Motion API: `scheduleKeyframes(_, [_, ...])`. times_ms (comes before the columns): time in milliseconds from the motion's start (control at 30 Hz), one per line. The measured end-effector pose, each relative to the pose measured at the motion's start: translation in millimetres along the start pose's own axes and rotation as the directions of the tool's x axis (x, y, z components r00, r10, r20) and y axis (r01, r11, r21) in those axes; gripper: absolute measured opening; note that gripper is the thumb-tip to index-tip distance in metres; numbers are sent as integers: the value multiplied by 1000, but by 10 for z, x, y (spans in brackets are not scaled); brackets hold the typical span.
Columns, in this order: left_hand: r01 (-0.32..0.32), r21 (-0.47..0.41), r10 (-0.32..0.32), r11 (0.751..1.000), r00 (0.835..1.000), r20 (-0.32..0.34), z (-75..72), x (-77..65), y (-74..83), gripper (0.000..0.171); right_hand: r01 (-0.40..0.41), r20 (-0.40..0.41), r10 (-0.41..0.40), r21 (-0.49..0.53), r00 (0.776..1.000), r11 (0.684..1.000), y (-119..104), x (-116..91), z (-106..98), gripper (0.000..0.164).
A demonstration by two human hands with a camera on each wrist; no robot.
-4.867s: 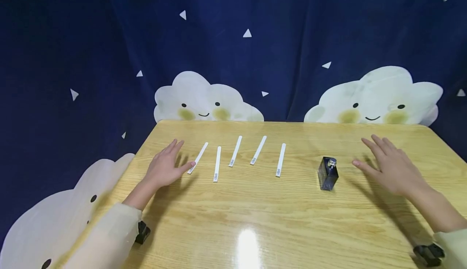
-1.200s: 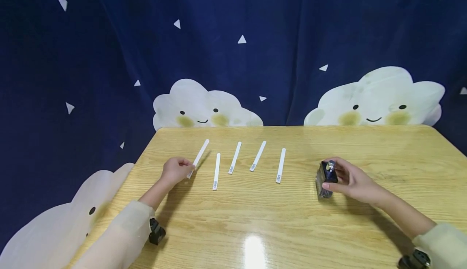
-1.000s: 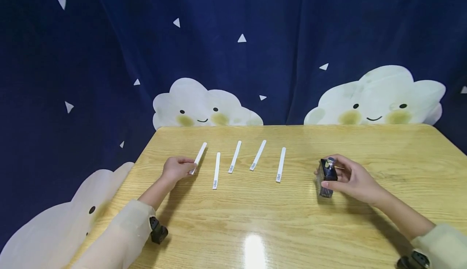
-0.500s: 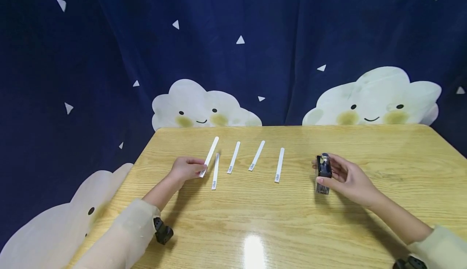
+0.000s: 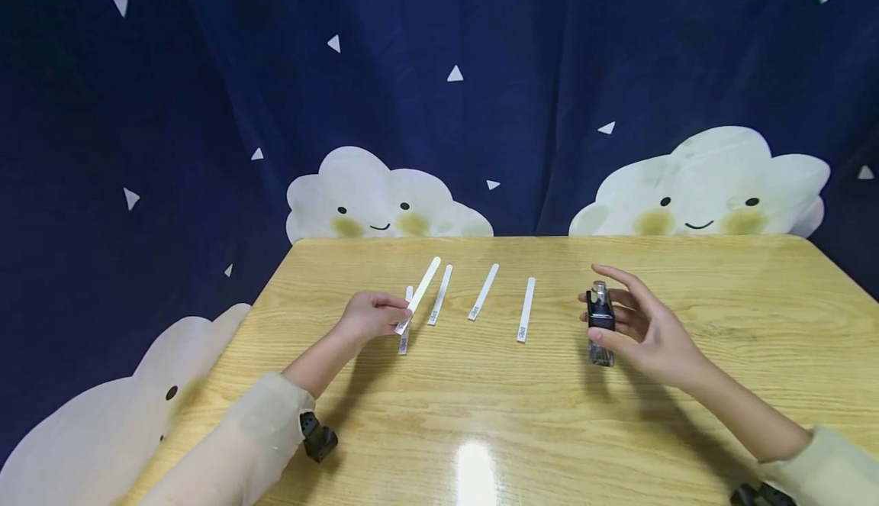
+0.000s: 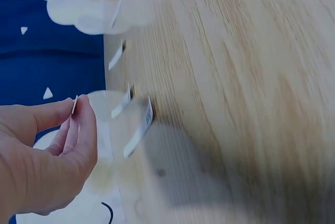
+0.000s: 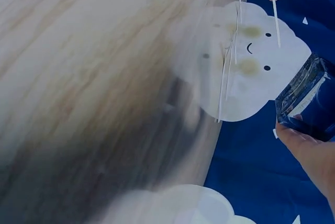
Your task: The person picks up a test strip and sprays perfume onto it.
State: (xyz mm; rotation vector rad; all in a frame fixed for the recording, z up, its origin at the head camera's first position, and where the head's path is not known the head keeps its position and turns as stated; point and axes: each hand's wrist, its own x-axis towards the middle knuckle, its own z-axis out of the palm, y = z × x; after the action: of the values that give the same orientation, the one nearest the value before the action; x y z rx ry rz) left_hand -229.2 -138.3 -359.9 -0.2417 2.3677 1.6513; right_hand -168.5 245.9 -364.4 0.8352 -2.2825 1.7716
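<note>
My left hand pinches a white perfume test strip by its printed end, between thumb and fingers. It slants up and away, overlapping a second strip on the table in the head view. In the left wrist view the held strip shows nearly edge-on. My right hand grips a dark glass perfume bottle with a silver spray top, thumb on the near side. Its index finger is raised, just above the nozzle. The bottle is held up off the table in the right wrist view.
More test strips lie spread on the wooden table: one strip near my left hand, another strip and a third strip farther right. A navy curtain with cloud prints hangs behind the far edge.
Both hands began open and apart from things. The left has picked up the leftmost strip and moved right; the right has lifted the bottle, shifted left and raised its index finger.
</note>
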Motion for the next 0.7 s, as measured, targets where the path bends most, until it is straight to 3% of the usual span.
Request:
scheduleKeyframes(133, [-4, 22, 4, 1000, 1000, 12, 64, -26, 43, 22, 38, 17, -38, -9, 999, 999, -49, 18, 26, 81])
scheduleKeyframes(300, [-13, 25, 12, 1000, 1000, 20, 125, -54, 95, 22, 68, 8, -68, -126, 998, 990, -94, 29, 68, 77])
scheduleKeyframes(533, [-32, 24, 31, 999, 999, 40, 186, -125, 169, 18, 87, -56, -110, -319, 992, 944, -131, 67, 147, 69])
scheduleKeyframes(700, [-48, 6, 47, 999, 998, 46, 231, -159, 204, 20, 92, -106, -147, -404, 983, 910, -197, 117, 248, 66])
